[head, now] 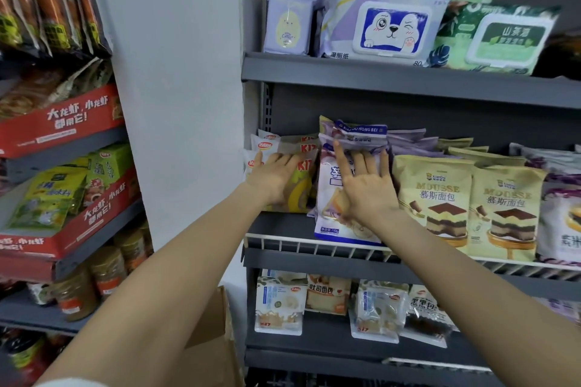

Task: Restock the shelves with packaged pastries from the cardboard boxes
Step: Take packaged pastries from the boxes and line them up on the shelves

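1. While both arms reach forward and up to the middle shelf (314,256), the right hand (366,187) lies flat, palm down, on the front purple-and-white pastry pack (330,198), which leans back in its row at the shelf's front rail.
2. Its fingers (341,160) are spread and straight, their tips on the purple packs (361,135) stacked behind, whose top band reads roughly "HONG BEI".
3. Left of that pack, the left hand (275,177) presses palm-down on a yellow-and-white pastry pack (300,188) printed "KI7" in red; its fingers are slightly spread and not gripping anything.
4. Right of the purple-and-white pack stand two cream packs (437,201) marked "MOUSSE" and "慕斯面包", with a layered cake pictured.
5. On the shelf below it, pastry bags (278,305) carry "KI7", and one beside them reads "吐司面包".
6. On the shelf above it sit wet-wipe packs (383,28) with a winking cartoon dog, "湿厕纸" and "80".
7. Below and left of the pack, a cardboard box (210,342) shows its open flap.
8. Far to its left, red trays (63,122) read "大龙虾, 小龙虾".
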`<state>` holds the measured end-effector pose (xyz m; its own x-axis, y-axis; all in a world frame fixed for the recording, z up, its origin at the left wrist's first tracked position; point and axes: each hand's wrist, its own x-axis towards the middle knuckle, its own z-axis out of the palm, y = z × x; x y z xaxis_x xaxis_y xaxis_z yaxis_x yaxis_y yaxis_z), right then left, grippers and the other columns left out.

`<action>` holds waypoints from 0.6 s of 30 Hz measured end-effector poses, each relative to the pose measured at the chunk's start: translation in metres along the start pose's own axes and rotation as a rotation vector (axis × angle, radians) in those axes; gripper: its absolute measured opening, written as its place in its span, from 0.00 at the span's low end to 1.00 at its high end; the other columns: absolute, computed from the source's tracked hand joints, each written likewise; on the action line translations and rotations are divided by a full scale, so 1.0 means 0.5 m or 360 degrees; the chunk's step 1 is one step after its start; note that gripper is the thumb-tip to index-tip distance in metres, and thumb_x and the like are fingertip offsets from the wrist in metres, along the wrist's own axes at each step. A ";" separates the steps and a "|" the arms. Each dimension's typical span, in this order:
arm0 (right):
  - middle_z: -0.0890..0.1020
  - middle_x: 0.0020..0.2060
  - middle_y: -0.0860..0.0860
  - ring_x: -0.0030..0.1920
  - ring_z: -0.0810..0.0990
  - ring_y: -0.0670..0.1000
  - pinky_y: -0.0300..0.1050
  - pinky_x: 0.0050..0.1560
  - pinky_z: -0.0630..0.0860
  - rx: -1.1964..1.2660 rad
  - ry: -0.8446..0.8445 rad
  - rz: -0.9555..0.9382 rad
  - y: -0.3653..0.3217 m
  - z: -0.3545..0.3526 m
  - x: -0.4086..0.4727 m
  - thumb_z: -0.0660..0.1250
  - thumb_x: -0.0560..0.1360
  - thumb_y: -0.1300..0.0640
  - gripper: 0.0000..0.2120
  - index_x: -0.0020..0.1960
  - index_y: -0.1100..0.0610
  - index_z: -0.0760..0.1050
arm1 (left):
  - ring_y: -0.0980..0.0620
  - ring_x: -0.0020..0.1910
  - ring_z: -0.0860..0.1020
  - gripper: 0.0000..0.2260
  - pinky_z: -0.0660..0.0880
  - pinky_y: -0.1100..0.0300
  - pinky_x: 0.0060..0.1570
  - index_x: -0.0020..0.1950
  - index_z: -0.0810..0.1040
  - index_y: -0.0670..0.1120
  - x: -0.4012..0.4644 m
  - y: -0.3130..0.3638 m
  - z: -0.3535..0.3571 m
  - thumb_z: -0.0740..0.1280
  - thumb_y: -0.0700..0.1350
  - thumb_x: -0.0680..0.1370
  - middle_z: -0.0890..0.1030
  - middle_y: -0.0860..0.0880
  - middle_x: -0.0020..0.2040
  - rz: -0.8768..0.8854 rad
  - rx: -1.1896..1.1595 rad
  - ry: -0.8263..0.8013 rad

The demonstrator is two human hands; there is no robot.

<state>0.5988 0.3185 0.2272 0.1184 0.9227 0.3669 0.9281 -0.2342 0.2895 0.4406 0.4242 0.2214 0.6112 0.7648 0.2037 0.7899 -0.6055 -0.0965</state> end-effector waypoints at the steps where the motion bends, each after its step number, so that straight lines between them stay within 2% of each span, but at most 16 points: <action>1: 0.51 0.75 0.58 0.76 0.46 0.60 0.63 0.73 0.37 -0.0002 -0.0016 -0.0011 0.002 -0.002 -0.005 0.71 0.67 0.37 0.61 0.73 0.55 0.24 | 0.46 0.75 0.56 0.42 0.49 0.42 0.74 0.77 0.49 0.49 0.001 -0.002 -0.005 0.72 0.42 0.71 0.59 0.47 0.75 -0.0003 -0.0010 -0.0005; 4: 0.50 0.75 0.58 0.77 0.45 0.58 0.62 0.73 0.38 0.0056 -0.0034 -0.0025 0.010 -0.018 -0.014 0.72 0.62 0.34 0.65 0.73 0.54 0.24 | 0.44 0.75 0.57 0.44 0.51 0.44 0.74 0.78 0.45 0.50 0.010 -0.008 -0.026 0.71 0.40 0.71 0.59 0.46 0.76 0.0014 -0.0050 -0.0073; 7: 0.50 0.76 0.58 0.77 0.46 0.57 0.62 0.73 0.38 0.0091 -0.0002 -0.0023 0.011 -0.025 -0.014 0.72 0.61 0.33 0.67 0.73 0.55 0.24 | 0.44 0.75 0.56 0.49 0.52 0.44 0.74 0.78 0.43 0.52 0.019 -0.012 -0.036 0.74 0.44 0.69 0.58 0.46 0.77 0.0043 -0.0082 -0.0210; 12: 0.57 0.73 0.57 0.75 0.52 0.58 0.61 0.74 0.40 0.0071 0.0066 0.0024 -0.001 -0.013 -0.016 0.70 0.64 0.33 0.63 0.74 0.58 0.27 | 0.46 0.77 0.49 0.52 0.42 0.39 0.74 0.78 0.41 0.52 0.022 -0.010 -0.030 0.75 0.54 0.67 0.52 0.48 0.78 0.0025 -0.0068 -0.0330; 15: 0.56 0.74 0.57 0.75 0.52 0.58 0.61 0.74 0.41 0.0069 0.0051 0.0015 0.000 -0.014 -0.020 0.69 0.65 0.33 0.62 0.75 0.57 0.28 | 0.47 0.78 0.45 0.50 0.38 0.37 0.72 0.78 0.44 0.53 0.019 -0.004 -0.029 0.72 0.62 0.67 0.49 0.50 0.79 0.0041 -0.0106 -0.0205; 18: 0.51 0.75 0.56 0.76 0.47 0.57 0.59 0.74 0.38 0.0270 -0.0027 -0.0021 0.018 -0.031 -0.023 0.67 0.66 0.32 0.59 0.76 0.54 0.30 | 0.48 0.78 0.47 0.40 0.39 0.41 0.74 0.78 0.48 0.53 0.015 0.013 -0.027 0.64 0.62 0.73 0.51 0.50 0.78 0.0070 -0.0293 0.0026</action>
<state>0.6003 0.3011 0.2392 0.1107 0.9308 0.3485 0.9757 -0.1685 0.1402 0.4497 0.4230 0.2356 0.6427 0.7341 0.2192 0.7394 -0.6693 0.0737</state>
